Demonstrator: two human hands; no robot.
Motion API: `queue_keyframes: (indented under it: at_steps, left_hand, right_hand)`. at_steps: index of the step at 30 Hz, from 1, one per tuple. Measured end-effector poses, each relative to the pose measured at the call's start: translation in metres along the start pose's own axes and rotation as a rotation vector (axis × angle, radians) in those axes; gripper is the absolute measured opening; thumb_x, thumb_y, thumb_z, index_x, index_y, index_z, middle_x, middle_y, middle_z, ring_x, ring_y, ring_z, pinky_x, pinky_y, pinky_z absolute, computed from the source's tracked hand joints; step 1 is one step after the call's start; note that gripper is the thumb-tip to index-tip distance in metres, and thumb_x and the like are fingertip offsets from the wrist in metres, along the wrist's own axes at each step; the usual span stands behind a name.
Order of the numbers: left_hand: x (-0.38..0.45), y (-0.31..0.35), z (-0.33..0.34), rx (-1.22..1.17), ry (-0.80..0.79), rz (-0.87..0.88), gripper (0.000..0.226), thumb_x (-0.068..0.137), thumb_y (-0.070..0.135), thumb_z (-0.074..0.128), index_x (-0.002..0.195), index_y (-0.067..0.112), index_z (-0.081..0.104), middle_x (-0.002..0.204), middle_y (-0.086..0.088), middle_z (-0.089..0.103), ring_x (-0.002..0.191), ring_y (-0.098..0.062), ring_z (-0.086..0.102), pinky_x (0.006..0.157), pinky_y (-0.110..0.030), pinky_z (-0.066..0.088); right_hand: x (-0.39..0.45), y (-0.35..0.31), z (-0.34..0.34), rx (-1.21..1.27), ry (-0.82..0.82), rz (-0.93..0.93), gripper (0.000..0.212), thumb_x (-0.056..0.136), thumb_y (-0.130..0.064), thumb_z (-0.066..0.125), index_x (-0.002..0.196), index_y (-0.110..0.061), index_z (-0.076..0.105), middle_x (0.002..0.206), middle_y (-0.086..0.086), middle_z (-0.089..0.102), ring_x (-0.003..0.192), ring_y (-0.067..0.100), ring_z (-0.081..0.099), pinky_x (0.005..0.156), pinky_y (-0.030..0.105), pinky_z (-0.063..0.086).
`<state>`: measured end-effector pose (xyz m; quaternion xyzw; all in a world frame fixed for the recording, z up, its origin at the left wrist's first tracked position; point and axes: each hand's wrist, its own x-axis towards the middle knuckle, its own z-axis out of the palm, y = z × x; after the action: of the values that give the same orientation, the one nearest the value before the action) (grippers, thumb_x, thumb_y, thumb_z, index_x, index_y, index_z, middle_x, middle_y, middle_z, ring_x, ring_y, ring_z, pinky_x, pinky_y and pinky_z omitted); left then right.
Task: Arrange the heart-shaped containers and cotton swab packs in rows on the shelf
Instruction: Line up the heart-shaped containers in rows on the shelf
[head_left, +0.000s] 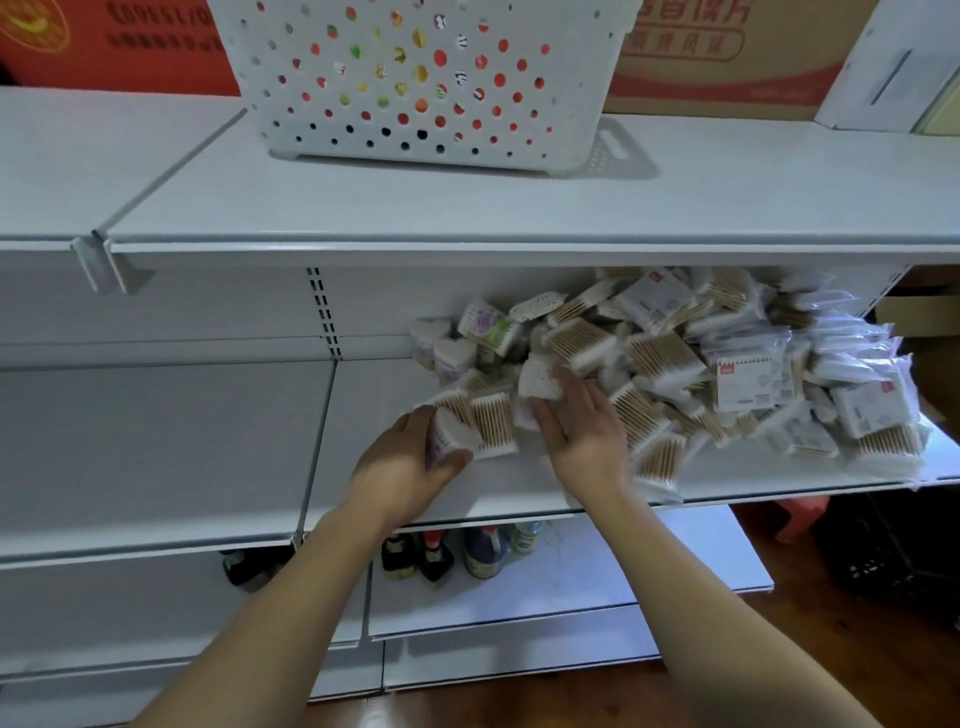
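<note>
A loose heap of cotton swab packs (670, 364) covers the right half of the middle shelf (374, 415). Several heart-shaped containers (447, 353) lie at the heap's left edge. My left hand (410, 467) grips one heart-shaped container (452, 434) on its side, next to a swab pack (493, 423). My right hand (582, 431) rests on the heap with its fingers around another white heart-shaped container (540, 382). Both forearms reach in from below.
A white perforated basket (415, 83) stands on the top shelf, with cardboard boxes (727, 57) behind it. Dark bottles (441, 556) stand on the lower shelf. The neighbouring shelf bay (156, 441) is to the left. A red stool (800, 514) sits on the floor at right.
</note>
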<state>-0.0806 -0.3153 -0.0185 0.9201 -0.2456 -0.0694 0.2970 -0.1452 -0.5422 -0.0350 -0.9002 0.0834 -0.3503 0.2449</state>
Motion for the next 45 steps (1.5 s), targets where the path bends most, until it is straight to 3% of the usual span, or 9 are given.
queue_keyframes:
  at_steps: [5,7,12,15,23,29,39,42,45]
  left_hand:
    - [0.002,0.007,-0.003,-0.170,0.059,-0.051,0.057,0.087,0.052,0.068,0.132,0.024,0.047,0.119,0.001,0.059,0.101,-0.018,0.061,0.080,-0.030,0.049]
    - [-0.002,0.013,-0.009,-0.266,0.099,-0.065,0.062,0.086,0.051,0.070,0.137,0.027,0.043,0.106,0.004,0.058,0.090,-0.012,0.059,0.071,-0.022,0.044]
    - [-0.017,0.027,-0.027,-0.593,0.179,-0.083,0.049,0.092,0.030,0.070,0.131,0.030,0.041,0.092,0.015,0.059,0.075,0.012,0.062,0.062,-0.009,0.050]
    - [-0.027,0.022,-0.038,-0.719,0.229,-0.106,0.044,0.094,0.019,0.067,0.130,0.023,0.041,0.086,0.009,0.060,0.067,0.013,0.060,0.058,-0.008,0.047]
    - [-0.076,-0.037,-0.090,-0.933,0.211,-0.150,0.036,0.102,0.026,0.054,0.134,0.033,0.039,0.113,0.002,0.064,0.101,-0.014,0.067,0.067,-0.016,0.054]
    - [-0.124,-0.114,-0.148,-1.019,0.258,-0.224,0.031,0.104,0.036,0.044,0.135,0.045,0.047,0.109,0.006,0.069,0.102,-0.015,0.069,0.094,-0.045,0.056]
    - [-0.211,-0.260,-0.250,-0.927,0.382,-0.268,0.030,0.083,0.057,0.063,0.113,0.059,0.058,0.120,-0.001,0.063,0.108,-0.021,0.066,0.094,-0.054,0.055]
    - [-0.216,-0.302,-0.274,-0.887,0.445,-0.287,0.039,0.074,0.073,0.060,0.110,0.059,0.058,0.117,-0.001,0.063,0.108,-0.021,0.065,0.093,-0.056,0.055]
    - [-0.214,-0.340,-0.295,-0.857,0.490,-0.297,0.050,0.077,0.078,0.059,0.122,0.056,0.054,0.118,0.002,0.064,0.109,-0.016,0.065,0.096,-0.053,0.054]
  right_hand:
    - [0.013,-0.025,-0.019,0.437,-0.053,0.345,0.043,0.100,-0.049,0.046,0.138,-0.029,0.046,0.112,-0.008,0.058,0.102,0.008,0.062,0.090,0.038,0.053]
    - [0.016,-0.035,-0.024,0.612,-0.133,0.441,0.035,0.100,-0.044,0.050,0.135,-0.038,0.048,0.113,-0.009,0.061,0.101,0.015,0.065,0.090,0.041,0.056]
    - [0.017,-0.067,-0.019,0.811,-0.278,0.434,0.024,0.096,-0.022,0.064,0.117,-0.030,0.056,0.090,-0.013,0.071,0.077,-0.001,0.068,0.075,0.025,0.055]
    - [0.010,-0.087,-0.005,0.842,-0.313,0.422,0.022,0.094,-0.009,0.065,0.109,-0.024,0.059,0.092,-0.009,0.073,0.090,0.008,0.069,0.087,0.031,0.055]
    - [-0.014,-0.165,0.032,0.834,-0.452,0.285,0.059,0.083,-0.009,0.078,0.129,-0.033,0.050,0.119,-0.006,0.068,0.107,0.006,0.067,0.090,0.023,0.053]
    - [-0.048,-0.264,0.083,0.983,-0.519,0.382,0.052,0.098,-0.008,0.058,0.134,-0.044,0.048,0.140,-0.006,0.055,0.118,0.012,0.062,0.096,0.041,0.055]
    - [-0.086,-0.415,0.174,1.034,-0.335,0.600,0.028,0.095,-0.017,0.066,0.121,-0.017,0.058,0.114,0.004,0.069,0.096,0.018,0.071,0.076,0.034,0.060]
    - [-0.085,-0.452,0.209,0.881,-0.319,0.507,0.038,0.093,-0.033,0.068,0.129,-0.028,0.054,0.113,-0.006,0.064,0.095,0.013,0.069,0.078,0.037,0.061]
    - [-0.071,-0.479,0.247,0.614,-0.315,0.310,0.033,0.087,-0.043,0.071,0.112,-0.027,0.056,0.104,-0.009,0.065,0.093,0.012,0.064,0.080,0.031,0.053]
